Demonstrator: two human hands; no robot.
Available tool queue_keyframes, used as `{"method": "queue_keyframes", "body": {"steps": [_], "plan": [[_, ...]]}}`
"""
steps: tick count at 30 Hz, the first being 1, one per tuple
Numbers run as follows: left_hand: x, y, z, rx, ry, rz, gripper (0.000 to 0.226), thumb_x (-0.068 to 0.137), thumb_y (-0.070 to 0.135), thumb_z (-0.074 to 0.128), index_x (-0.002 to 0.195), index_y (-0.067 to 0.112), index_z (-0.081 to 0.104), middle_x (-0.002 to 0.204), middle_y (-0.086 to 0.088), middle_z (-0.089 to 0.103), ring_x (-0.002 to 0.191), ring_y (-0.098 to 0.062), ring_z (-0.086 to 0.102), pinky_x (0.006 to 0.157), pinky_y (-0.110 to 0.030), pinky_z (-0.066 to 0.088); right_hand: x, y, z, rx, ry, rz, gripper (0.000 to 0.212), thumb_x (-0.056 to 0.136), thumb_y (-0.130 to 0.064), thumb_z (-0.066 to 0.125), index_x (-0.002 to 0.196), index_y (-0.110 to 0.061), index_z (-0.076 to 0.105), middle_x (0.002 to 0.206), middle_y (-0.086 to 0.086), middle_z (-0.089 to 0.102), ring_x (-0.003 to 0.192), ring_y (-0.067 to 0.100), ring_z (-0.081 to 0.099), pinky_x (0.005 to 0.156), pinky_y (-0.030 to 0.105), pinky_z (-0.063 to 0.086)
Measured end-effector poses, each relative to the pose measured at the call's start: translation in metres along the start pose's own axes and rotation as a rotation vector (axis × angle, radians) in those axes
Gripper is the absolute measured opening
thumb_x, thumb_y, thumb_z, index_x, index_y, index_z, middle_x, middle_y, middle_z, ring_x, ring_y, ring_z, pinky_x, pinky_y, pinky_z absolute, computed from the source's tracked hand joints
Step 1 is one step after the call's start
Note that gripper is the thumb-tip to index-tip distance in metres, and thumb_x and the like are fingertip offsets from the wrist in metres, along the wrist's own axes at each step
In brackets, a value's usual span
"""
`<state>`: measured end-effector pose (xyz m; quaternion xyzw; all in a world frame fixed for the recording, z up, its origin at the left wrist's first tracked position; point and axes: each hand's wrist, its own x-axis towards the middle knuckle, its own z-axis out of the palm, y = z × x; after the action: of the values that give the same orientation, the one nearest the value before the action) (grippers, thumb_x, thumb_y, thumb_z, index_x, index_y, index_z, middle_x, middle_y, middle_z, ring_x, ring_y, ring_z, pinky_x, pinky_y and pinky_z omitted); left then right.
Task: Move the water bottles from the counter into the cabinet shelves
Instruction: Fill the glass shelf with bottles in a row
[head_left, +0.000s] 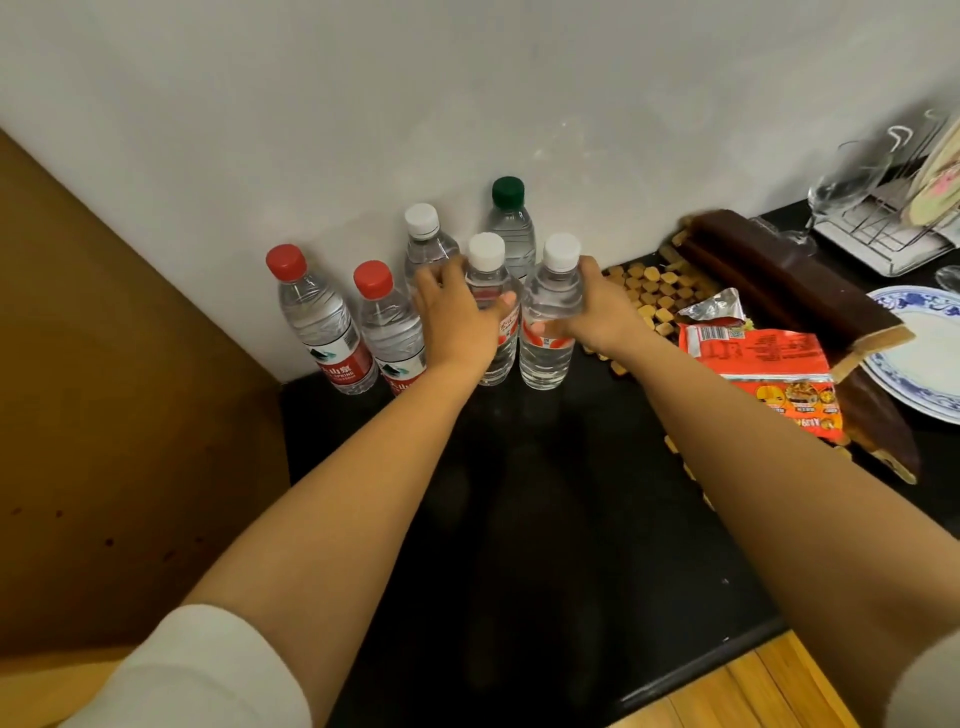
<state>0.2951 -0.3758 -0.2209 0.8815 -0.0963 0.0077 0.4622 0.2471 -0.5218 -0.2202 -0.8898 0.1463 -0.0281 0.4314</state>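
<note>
Both hands on bottles at the black counter (519, 493): left hand (457, 317) wrapped round one white-capped bottle (491, 312), right hand (597, 306) clamped on its right-hand neighbour (550, 332), both upright beside the wall.

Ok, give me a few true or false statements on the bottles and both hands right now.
1. Six clear plastic water bottles stand on the black counter. True.
2. The left hand grips a red-capped bottle. False: it wraps a white-capped bottle.
3. The right hand wraps another white-capped bottle. True.
4. The green-capped bottle lies on its side. False: it stands upright by the wall.
</note>
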Motion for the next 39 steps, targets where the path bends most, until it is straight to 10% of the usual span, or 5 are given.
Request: {"method": "queue_keyframes", "body": {"steps": [14,27,39], "plan": [[-0.094,-0.033,-0.060,-0.090,-0.239,0.159,0.059,0.084,0.009,0.064,0.134,0.017,0.033,0.125,0.009,0.045,0.116,-0.002,0.041,0.096,-0.018,0.030,-0.090,-0.007,0.015,-0.074,-0.095,-0.072,0.074,0.071,-0.032,0.075,0.130,-0.011,0.036,0.124,0.008,0.055,0.111,0.024,0.055,0.094,0.040,0.045],[-0.195,-0.046,-0.156,0.135,-0.693,0.114,0.057,0.085,0.029,0.063,0.130,0.035,0.029,0.133,0.011,0.048,0.123,-0.008,0.046,0.103,-0.040,0.042,-0.193,-0.029,0.055,-0.093,-0.293,-0.157,0.082,0.059,-0.062,0.068,0.128,-0.033,0.033,0.124,-0.013,0.055,0.111,0.007,0.053,0.092,0.028,0.042],[-0.237,-0.081,-0.181,-0.206,-0.629,-0.033,0.064,0.076,0.025,0.074,0.118,0.048,0.032,0.126,0.025,0.046,0.119,0.004,0.046,0.096,-0.018,0.044,-0.233,-0.036,0.084,0.072,-0.348,-0.160,0.080,0.058,-0.041,0.082,0.117,-0.055,0.030,0.119,-0.024,0.051,0.114,-0.001,0.051,0.097,0.022,0.042]]}}
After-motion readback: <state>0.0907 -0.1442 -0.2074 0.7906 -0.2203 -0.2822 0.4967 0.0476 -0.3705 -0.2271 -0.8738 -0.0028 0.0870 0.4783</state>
